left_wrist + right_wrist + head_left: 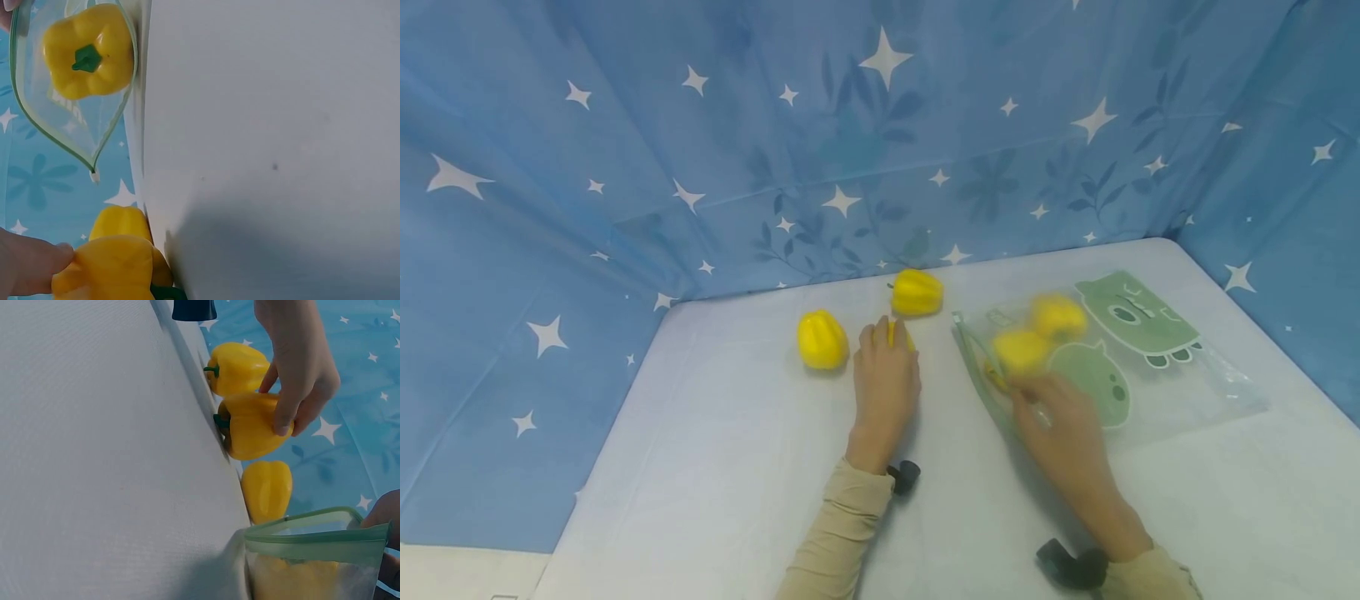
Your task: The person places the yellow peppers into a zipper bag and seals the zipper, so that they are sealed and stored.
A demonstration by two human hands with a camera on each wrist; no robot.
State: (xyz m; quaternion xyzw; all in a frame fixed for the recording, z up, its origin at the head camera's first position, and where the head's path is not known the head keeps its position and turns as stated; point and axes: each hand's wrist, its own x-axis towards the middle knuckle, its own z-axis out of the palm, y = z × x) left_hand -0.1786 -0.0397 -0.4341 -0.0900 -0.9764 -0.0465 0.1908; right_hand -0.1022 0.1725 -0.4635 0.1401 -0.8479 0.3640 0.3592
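My left hand (pixel 886 379) grips a yellow bell pepper (pixel 253 428) with a green stem, thumb and fingers at its blunt end, low over the table. My right hand (pixel 1063 429) pinches the green rim of a clear zip bag (pixel 1195 392) printed with green cartoon animals. In the left wrist view the bag's mouth gapes around a yellow bell pepper (pixel 103 53) inside. The head view shows two blurred yellow peppers in the bag. Another yellow bell pepper (pixel 822 340) stands left of my left hand, and one more pepper (pixel 917 292) lies just beyond it.
A white-covered table (pixel 715 467) bears everything. Blue star-printed curtains (pixel 842 150) rise behind it and at both sides. Black camera mounts show at both wrists, the right wrist mount (pixel 1071 567) close to the table's near part.
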